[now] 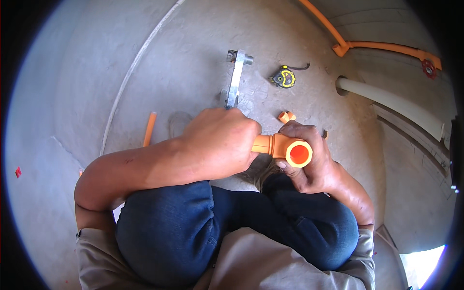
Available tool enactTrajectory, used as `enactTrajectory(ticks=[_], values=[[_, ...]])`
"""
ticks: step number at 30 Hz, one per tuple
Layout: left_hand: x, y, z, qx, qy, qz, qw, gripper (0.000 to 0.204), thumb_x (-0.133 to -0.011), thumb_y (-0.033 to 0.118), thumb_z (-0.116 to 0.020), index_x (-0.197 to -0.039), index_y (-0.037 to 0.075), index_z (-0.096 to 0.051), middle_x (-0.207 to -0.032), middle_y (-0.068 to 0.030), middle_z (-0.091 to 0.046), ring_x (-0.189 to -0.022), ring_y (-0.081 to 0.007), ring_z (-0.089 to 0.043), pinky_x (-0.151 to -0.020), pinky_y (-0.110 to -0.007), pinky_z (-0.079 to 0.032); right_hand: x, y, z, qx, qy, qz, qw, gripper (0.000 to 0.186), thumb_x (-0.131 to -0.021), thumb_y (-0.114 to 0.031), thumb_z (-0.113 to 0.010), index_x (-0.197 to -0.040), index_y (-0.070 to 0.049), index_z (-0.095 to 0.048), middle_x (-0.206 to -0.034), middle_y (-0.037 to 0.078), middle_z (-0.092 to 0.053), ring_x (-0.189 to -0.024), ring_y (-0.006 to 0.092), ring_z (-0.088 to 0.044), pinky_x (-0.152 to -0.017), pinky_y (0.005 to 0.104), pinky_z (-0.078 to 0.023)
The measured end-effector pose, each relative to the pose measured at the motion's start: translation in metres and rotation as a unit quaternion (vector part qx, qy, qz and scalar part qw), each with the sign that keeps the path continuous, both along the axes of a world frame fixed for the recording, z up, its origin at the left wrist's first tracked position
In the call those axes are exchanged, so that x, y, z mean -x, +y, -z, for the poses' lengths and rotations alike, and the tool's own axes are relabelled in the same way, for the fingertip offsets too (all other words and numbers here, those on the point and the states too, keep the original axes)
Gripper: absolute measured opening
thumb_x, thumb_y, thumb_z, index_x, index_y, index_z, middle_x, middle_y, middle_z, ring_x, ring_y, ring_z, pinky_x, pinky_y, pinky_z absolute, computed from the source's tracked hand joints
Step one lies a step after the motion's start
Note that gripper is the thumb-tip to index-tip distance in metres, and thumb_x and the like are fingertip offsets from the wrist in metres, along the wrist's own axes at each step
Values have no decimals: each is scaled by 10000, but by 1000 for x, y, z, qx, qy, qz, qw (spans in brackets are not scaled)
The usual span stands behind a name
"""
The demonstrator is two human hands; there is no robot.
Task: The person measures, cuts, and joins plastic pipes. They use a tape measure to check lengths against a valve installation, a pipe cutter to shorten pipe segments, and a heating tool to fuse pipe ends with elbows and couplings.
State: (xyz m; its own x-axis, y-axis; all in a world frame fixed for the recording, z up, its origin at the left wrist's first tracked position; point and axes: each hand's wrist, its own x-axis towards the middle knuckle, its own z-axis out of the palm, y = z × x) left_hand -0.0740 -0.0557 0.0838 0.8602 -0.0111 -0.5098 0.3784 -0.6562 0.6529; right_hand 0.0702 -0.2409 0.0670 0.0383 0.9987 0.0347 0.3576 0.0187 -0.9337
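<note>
My left hand [220, 140] is closed around a short orange pipe [262, 143], its fingers mostly hidden under the back of the hand. The pipe runs into an orange fitting [285, 147], whose round socket faces up toward me. My right hand [314, 169] grips that fitting from the right, thumb pressed on its lower side. Just beyond my left hand a silver metal tool [236, 77] lies on the floor, its near end hidden behind the hand. Both hands are held above my crossed legs.
A yellow-black tape measure [286, 77], small orange fittings [287, 116] and a loose orange pipe [149, 129] lie on the grey floor. Orange piping [377, 46] with a red valve [428, 68], and a thick white pipe [386, 99], run along the right wall. A thin pale conduit [136, 63] crosses the left.
</note>
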Motion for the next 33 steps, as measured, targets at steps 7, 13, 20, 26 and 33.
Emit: enactTrajectory(ticks=[7, 13, 20, 26, 33], values=[[1, 0, 2, 4, -12, -21, 1000, 141, -764, 146, -756, -810, 28, -696, -699, -215, -670, -694, -429, -677, -665, -508, -549, 1, 5, -4, -13, -24, 9, 1000, 472, -898, -81, -724, -1224, -22, -387, -976, 190, -612, -822, 327, -651, -764, 426, -518], [1, -2, 3, -13, -29, -22, 999, 145, -757, 148, -763, -810, 29, -698, -697, -212, -671, -692, -423, -683, -665, -501, -555, 2, 2, -2, -4, -30, 18, 999, 472, -899, -89, -725, -1229, -22, -393, -995, 197, -619, -841, 339, -658, -779, 429, -520], [-3, -1, 3, -12, -25, -9, 1000, 141, -770, 151, -748, -813, 25, -700, -696, -210, -674, -687, -417, -686, -662, -498, -556, 2, 0, 1, -13, -28, 25, 999, 472, -901, -91, -723, -1231, -21, -393, -998, 199, -622, -842, 346, -657, -778, 426, -519], [-2, 0, 3, -16, -13, -10, 1000, 125, -784, 154, -733, -809, 35, -703, -693, -205, -674, -682, -418, -683, -656, -506, -553, 4, 5, 1, -22, -7, 20, 1000, 458, -896, -59, -714, -1216, -23, -387, -947, 182, -609, -799, 326, -637, -740, 418, -505], [-2, -1, 5, -18, -24, -4, 1000, 131, -774, 166, -738, -808, 44, -706, -691, -203, -674, -685, -416, -686, -651, -506, -553, 3, 6, -1, -20, -6, 16, 1000, 457, -895, -47, -711, -1216, -23, -387, -937, 177, -605, -781, 318, -635, -719, 420, -503]])
